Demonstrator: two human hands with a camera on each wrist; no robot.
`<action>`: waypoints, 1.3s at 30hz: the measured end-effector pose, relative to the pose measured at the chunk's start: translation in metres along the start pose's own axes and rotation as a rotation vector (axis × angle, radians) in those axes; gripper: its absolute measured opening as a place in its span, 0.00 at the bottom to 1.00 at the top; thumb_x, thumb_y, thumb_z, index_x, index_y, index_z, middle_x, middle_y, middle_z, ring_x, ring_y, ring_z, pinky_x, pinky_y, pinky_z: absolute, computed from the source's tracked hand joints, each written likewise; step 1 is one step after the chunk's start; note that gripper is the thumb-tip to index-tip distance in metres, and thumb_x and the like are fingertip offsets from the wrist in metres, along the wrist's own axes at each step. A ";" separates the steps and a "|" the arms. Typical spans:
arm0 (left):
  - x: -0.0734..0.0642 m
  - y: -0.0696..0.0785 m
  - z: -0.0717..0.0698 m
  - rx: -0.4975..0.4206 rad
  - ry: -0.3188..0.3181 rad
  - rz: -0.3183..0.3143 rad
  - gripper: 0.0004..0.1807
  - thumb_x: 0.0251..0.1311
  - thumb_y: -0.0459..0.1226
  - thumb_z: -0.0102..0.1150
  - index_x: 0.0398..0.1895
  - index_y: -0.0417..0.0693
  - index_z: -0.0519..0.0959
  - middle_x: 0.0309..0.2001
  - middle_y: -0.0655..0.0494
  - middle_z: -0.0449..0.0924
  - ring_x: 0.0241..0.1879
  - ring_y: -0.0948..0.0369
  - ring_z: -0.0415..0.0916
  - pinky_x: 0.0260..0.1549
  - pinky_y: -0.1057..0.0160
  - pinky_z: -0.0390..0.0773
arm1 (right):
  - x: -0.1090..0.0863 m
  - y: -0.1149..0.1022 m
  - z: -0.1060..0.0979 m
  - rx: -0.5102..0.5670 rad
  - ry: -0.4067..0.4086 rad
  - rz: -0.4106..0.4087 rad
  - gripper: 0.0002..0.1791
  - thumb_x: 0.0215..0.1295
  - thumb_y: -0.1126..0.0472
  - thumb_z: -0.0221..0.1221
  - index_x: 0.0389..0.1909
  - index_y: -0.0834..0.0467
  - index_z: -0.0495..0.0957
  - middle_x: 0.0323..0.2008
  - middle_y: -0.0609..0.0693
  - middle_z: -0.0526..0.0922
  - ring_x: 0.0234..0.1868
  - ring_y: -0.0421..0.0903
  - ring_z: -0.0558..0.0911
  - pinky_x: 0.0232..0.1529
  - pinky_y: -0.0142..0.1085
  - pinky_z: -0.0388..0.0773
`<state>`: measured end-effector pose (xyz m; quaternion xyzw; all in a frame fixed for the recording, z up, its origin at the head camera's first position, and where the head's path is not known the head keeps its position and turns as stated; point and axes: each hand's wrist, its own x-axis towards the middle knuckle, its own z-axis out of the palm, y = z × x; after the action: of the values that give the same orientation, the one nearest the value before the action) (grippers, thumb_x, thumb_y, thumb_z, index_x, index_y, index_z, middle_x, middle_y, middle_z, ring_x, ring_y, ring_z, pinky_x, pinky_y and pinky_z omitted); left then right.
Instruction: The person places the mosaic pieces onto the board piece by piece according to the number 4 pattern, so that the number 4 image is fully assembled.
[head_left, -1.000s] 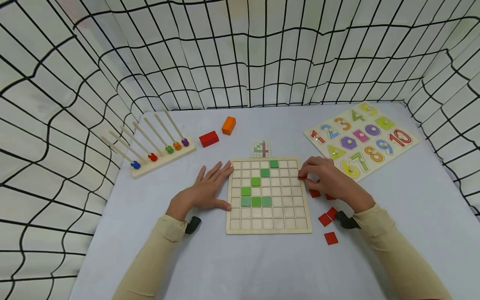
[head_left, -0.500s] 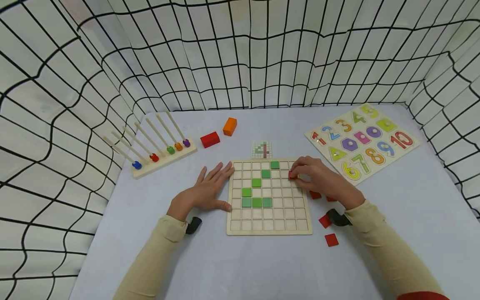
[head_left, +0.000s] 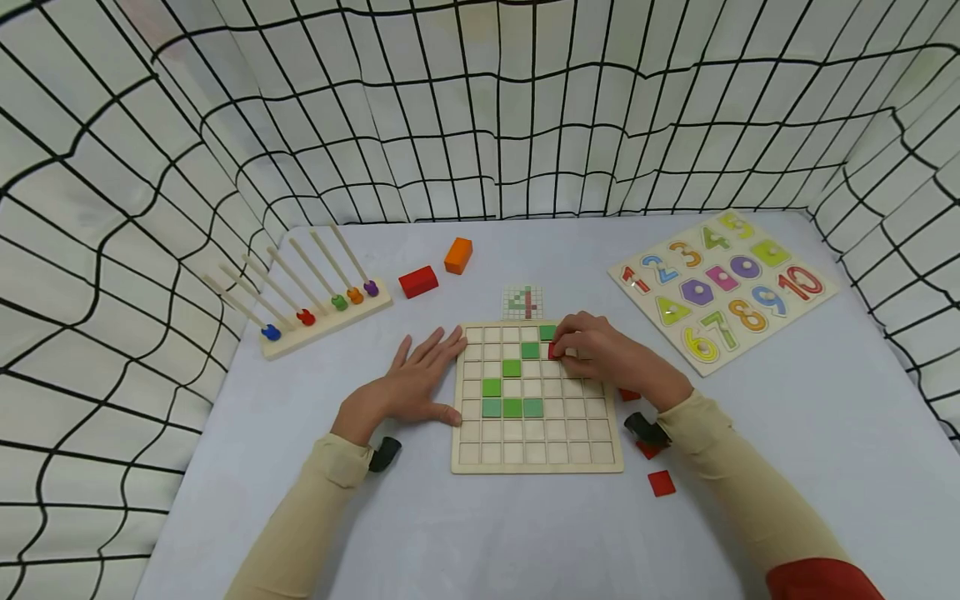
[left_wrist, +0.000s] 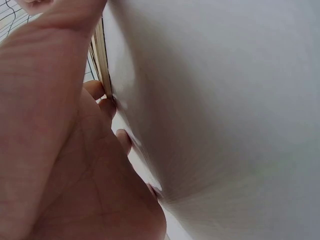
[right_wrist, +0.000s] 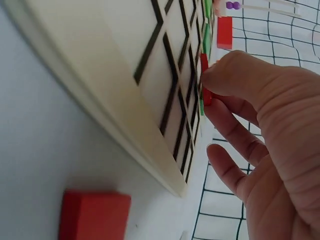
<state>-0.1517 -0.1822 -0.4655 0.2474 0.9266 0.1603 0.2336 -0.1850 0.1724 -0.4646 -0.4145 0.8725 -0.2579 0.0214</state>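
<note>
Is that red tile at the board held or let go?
Held: in the right wrist view, the right hand pinches the red tile, its thumb against it.

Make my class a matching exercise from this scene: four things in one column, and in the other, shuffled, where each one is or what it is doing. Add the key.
Column 1
1. left hand
2. right hand
3. card
4. orange block

Column 2
A. lies at the far edge of the board
B. sits close to the red block
C. pinches a red tile
D. rests at the board's left edge, fingers spread

Right pairs: 1-D, 2-C, 3-A, 4-B
</note>
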 end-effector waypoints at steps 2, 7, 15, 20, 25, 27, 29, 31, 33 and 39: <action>0.000 -0.001 0.001 0.000 0.003 0.002 0.69 0.57 0.60 0.76 0.89 0.51 0.40 0.90 0.53 0.30 0.89 0.45 0.27 0.82 0.29 0.25 | 0.003 -0.001 0.002 -0.001 -0.006 0.002 0.06 0.68 0.72 0.68 0.43 0.62 0.89 0.51 0.56 0.85 0.54 0.53 0.80 0.54 0.50 0.78; 0.001 -0.001 0.002 0.003 0.006 0.005 0.69 0.57 0.61 0.76 0.89 0.52 0.40 0.90 0.52 0.30 0.89 0.45 0.27 0.82 0.29 0.26 | 0.007 -0.004 0.005 -0.021 0.004 -0.018 0.07 0.68 0.72 0.69 0.45 0.63 0.90 0.51 0.58 0.85 0.55 0.54 0.81 0.55 0.47 0.84; 0.000 -0.002 0.001 0.006 0.010 0.008 0.69 0.58 0.61 0.76 0.89 0.51 0.40 0.90 0.52 0.31 0.89 0.45 0.27 0.82 0.29 0.26 | 0.006 -0.009 0.008 -0.039 0.030 0.009 0.08 0.70 0.70 0.67 0.47 0.65 0.90 0.52 0.59 0.86 0.55 0.55 0.82 0.55 0.44 0.87; -0.001 0.000 -0.001 0.009 0.011 0.005 0.69 0.58 0.60 0.76 0.89 0.51 0.40 0.90 0.52 0.30 0.89 0.45 0.27 0.82 0.30 0.25 | 0.005 -0.012 0.009 -0.065 0.067 -0.023 0.08 0.68 0.72 0.69 0.46 0.66 0.90 0.51 0.60 0.86 0.53 0.55 0.83 0.53 0.44 0.88; 0.000 0.000 0.000 0.004 0.007 0.002 0.69 0.57 0.60 0.76 0.89 0.51 0.40 0.90 0.51 0.31 0.89 0.45 0.27 0.82 0.29 0.25 | 0.001 -0.010 0.012 -0.069 0.064 -0.034 0.09 0.67 0.72 0.70 0.46 0.64 0.89 0.53 0.60 0.85 0.56 0.57 0.83 0.56 0.48 0.86; -0.001 0.000 0.001 0.001 0.003 -0.001 0.69 0.57 0.60 0.77 0.89 0.51 0.40 0.90 0.51 0.31 0.89 0.45 0.27 0.82 0.29 0.25 | -0.002 -0.009 0.012 -0.054 0.047 -0.006 0.10 0.67 0.71 0.70 0.48 0.62 0.89 0.56 0.60 0.84 0.59 0.57 0.82 0.59 0.50 0.84; -0.001 0.000 0.000 0.000 0.001 -0.003 0.69 0.57 0.60 0.77 0.89 0.51 0.40 0.90 0.52 0.30 0.89 0.45 0.26 0.82 0.30 0.24 | -0.006 -0.008 0.010 -0.040 0.036 0.020 0.11 0.67 0.70 0.70 0.49 0.61 0.89 0.58 0.60 0.83 0.61 0.58 0.82 0.61 0.52 0.83; -0.001 0.000 0.000 0.001 0.000 -0.005 0.69 0.57 0.60 0.76 0.89 0.51 0.39 0.90 0.52 0.30 0.89 0.45 0.26 0.82 0.30 0.24 | -0.010 -0.007 0.008 -0.037 0.029 0.035 0.11 0.68 0.70 0.71 0.50 0.61 0.89 0.59 0.60 0.83 0.61 0.58 0.82 0.62 0.53 0.83; 0.000 -0.001 0.000 0.002 0.001 -0.006 0.69 0.58 0.60 0.76 0.89 0.51 0.39 0.90 0.52 0.30 0.89 0.45 0.26 0.82 0.30 0.24 | -0.014 -0.005 0.005 -0.045 0.029 0.040 0.12 0.67 0.70 0.71 0.50 0.62 0.89 0.59 0.60 0.83 0.60 0.58 0.82 0.61 0.53 0.83; 0.001 -0.002 0.002 0.004 0.001 0.003 0.69 0.57 0.61 0.76 0.89 0.51 0.40 0.90 0.52 0.31 0.89 0.44 0.27 0.82 0.29 0.25 | -0.026 -0.003 -0.003 -0.050 0.023 0.082 0.11 0.68 0.70 0.70 0.49 0.62 0.89 0.58 0.61 0.83 0.60 0.58 0.81 0.59 0.51 0.86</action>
<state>-0.1525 -0.1827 -0.4683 0.2491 0.9266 0.1589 0.2324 -0.1672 0.1911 -0.4654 -0.3759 0.8951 -0.2395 0.0117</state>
